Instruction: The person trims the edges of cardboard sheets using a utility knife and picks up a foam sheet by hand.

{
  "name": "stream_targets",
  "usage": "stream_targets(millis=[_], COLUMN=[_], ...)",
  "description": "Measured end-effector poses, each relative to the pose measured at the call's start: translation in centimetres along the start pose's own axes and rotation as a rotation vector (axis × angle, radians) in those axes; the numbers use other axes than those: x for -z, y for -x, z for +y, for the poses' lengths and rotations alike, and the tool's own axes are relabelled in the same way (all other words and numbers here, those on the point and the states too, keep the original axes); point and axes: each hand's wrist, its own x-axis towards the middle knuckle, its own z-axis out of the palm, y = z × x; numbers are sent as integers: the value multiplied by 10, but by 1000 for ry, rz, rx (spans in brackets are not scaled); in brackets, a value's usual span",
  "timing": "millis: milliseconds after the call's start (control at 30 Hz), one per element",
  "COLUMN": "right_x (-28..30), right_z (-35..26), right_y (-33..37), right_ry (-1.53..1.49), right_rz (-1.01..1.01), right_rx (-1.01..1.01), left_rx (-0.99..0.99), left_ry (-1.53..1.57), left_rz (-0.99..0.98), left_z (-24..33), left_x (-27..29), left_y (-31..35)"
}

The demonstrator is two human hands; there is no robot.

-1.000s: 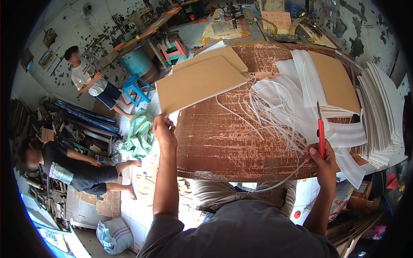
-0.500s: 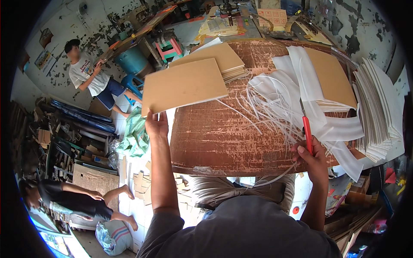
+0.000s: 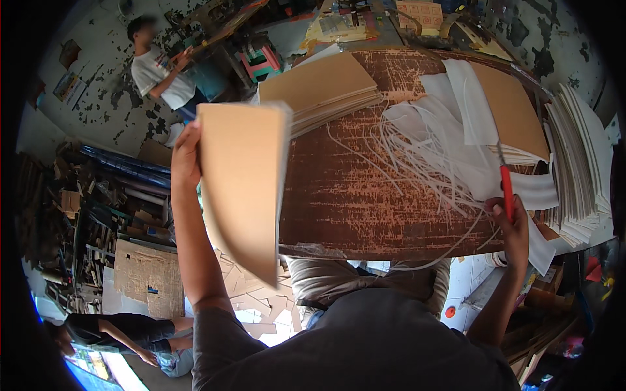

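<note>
Now — left grip (image 3: 186, 156) clenched on tan card sheet (image 3: 244, 189), lifted off surface (image 3: 365, 202) edge | right grip (image 3: 512, 225) grasping red cutter (image 3: 506, 189) | risk: sheet flexes, slips; blade near white strips (image 3: 424, 156).

left hand (image 3: 186, 156): raised, fingers gripping | right hand (image 3: 512, 225): fist closed, forearm upright

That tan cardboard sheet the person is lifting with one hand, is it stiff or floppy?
Probably fairly stiff yet light: the tan cardboard sheet stays nearly flat though the left hand pinches only its far edge. Its slight bow suggests it would flex if pushed.
</note>
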Motion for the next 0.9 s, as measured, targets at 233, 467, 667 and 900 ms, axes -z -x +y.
stream_targets(millis=[233, 467, 667, 900], right_x=[-26, -86, -110, -165], right_z=[-16, -36, -36, -36], right_y=[9, 26, 25, -11], right_ry=[-166, -110, -216, -81], right_rz=[39, -108, -192, -279], right_rx=[16, -55, -87, 57], left_rx=[140, 195, -511, -430], left_ry=[-429, -638, -1235, -1173], left_rz=[-485, -545, -307, -391], left_z=[-37, -111, -124, -148], left_x=[-97, -116, -126, -159], left_y=[0, -5, 42, 113])
